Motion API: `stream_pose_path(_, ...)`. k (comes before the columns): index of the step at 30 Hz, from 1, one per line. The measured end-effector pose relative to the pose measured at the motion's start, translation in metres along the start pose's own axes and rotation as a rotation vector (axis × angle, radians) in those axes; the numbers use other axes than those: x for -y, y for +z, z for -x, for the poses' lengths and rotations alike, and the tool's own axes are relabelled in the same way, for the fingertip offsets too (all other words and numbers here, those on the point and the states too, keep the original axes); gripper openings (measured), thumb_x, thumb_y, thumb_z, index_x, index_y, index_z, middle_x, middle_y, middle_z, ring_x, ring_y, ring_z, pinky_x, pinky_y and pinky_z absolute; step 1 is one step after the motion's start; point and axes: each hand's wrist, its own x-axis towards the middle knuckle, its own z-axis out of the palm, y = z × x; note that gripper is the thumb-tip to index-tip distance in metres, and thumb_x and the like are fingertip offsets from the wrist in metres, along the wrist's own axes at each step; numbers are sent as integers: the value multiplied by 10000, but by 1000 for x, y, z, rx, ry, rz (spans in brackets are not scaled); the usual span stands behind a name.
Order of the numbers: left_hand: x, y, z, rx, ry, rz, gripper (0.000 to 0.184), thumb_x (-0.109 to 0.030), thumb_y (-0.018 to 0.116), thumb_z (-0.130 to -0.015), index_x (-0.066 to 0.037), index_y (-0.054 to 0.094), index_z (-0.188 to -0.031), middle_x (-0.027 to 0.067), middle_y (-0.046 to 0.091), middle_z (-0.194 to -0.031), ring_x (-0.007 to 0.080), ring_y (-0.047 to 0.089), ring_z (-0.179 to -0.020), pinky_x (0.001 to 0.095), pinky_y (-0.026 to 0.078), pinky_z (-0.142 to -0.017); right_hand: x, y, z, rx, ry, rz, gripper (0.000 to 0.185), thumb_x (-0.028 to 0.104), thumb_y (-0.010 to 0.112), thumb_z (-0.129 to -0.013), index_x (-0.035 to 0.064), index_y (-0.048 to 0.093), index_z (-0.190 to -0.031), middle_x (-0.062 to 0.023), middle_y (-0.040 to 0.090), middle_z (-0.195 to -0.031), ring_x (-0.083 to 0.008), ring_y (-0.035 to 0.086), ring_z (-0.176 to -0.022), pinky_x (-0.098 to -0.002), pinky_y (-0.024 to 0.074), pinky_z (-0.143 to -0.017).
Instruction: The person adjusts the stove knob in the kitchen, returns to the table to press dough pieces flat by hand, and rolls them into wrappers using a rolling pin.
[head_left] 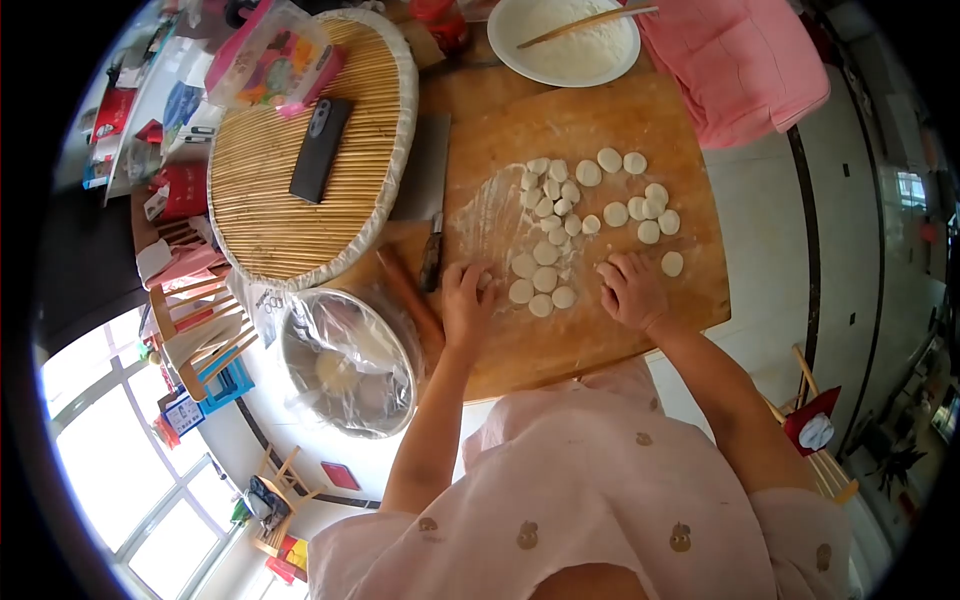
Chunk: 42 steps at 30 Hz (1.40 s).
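Note:
Several pale, floury dough pieces point(545, 279) lie on the wooden board point(520, 350), some flattened into rounds and some small and thick. My left hand point(467, 304) rests at the left of the board with its fingers curled, and a bit of dough shows at its fingertips. On the right, my right hand point(632, 290) is bent over a dough piece, partly hidden under the fingers. Left of my left hand are a wooden rolling pin point(408, 297) and a dark-handled knife point(431, 262).
A round reed tray point(250, 190) holds a dark phone point(321, 150) and a plastic container point(275, 60). Below it stands a plastic-covered metal bowl point(350, 365). A white bowl point(600, 62) of flour with chopsticks sits at the back, beside pink fabric point(735, 70).

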Motion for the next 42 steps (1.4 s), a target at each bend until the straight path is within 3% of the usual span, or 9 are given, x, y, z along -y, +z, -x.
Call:
stream_pose_path(5, -14, 19, -38, -117, 186, -331, 684, -251, 670, -925, -46, 402, -1519, 165, 396, -1573, 362, 346, -1467, 547, 251, -1204, -3, 3, 1, -11, -20, 31, 364, 160, 671, -818, 97, 602, -1170, -96, 560, -1151, -304, 563, -971, -454, 456, -881)
stream_pose_path(8, -8, 37, -53, -24, 164, -407, 724, -367, 570, -973, -62, 316, -1579, 154, 269, -1664, 348, 233, -1543, 577, 170, -1234, -3, 3, 1, 1, -15, 31, 371, 168, 680, -814, 103, 602, -1171, -95, 560, -1150, -302, 562, -970, -452, 457, -877)
stream_pose_path(20, -10, 39, -54, 33, 132, -482, 823, -485, 544, -952, -65, 269, -1603, 130, 215, -1690, 351, 176, -1561, 648, 101, -1218, -1, -4, 2, 6, 21, -13, 380, 159, 703, -820, 101, 600, -1181, -102, 568, -1181, -299, 578, -1019, -442, 467, -905)
stream_pose_path(23, -9, 46, -42, -41, 90, -55, 751, -447, 501, -997, -54, 281, -1597, 154, 201, -1690, 357, 166, -1562, 585, 112, -1237, 2, -5, 4, -28, 65, -45, 387, 181, 709, -829, 100, 598, -1191, -110, 573, -1209, -307, 584, -1030, -444, 467, -917)
stream_pose_path(26, -31, 44, -10, -59, 20, 453, 642, -343, 479, -1031, -41, 324, -1576, 194, 273, -1652, 369, 256, -1526, 490, 198, -1237, 2, -5, 6, -40, 93, -75, 417, 216, 710, -850, 95, 584, -1229, -115, 575, -1239, -311, 588, -1029, -452, 463, -931)
stream_pose_path(28, -28, 45, 6, -97, -18, 440, 599, -282, 487, -1029, -25, 357, -1555, 216, 344, -1604, 382, 337, -1475, 446, 262, -1212, 4, -6, 8, -36, 121, -87, 449, 249, 703, -875, 92, 569, -1274, -112, 577, -1268, -306, 590, -1028, -454, 459, -939)
stream_pose_path(32, -9, 43, 13, -131, 58, 280, 546, -182, 498, -1016, 3, 393, -1520, 234, 448, -1516, 407, 447, -1377, 435, 348, -1163, 42, -22, -20, 37, 175, 134, 604, 381, 649, -942, 116, 482, -1459, -105, 457, -1508, -270, 512, -1287, -484, 414, -1069)
stream_pose_path(37, 12, 51, -1, -160, 195, 31, 566, -213, 515, -1007, -2, 399, -1519, 238, 425, -1534, 422, 419, -1390, 472, 316, -1176, 30, 16, -49, 50, 199, 198, 688, 493, 573, -978, 218, 378, -1577, -42, 247, -1681, -211, 252, -1538, -548, 269, -1214)
stream_pose_path(42, 10, 54, -5, -183, 243, -95, 606, -196, 530, -969, -5, 387, -1527, 241, 403, -1557, 427, 379, -1424, 510, 266, -1197, 22, 25, -48, 114, 208, 194, 687, 518, 577, -967, 259, 381, -1572, -29, 232, -1686, -215, 231, -1544, -565, 247, -1217)
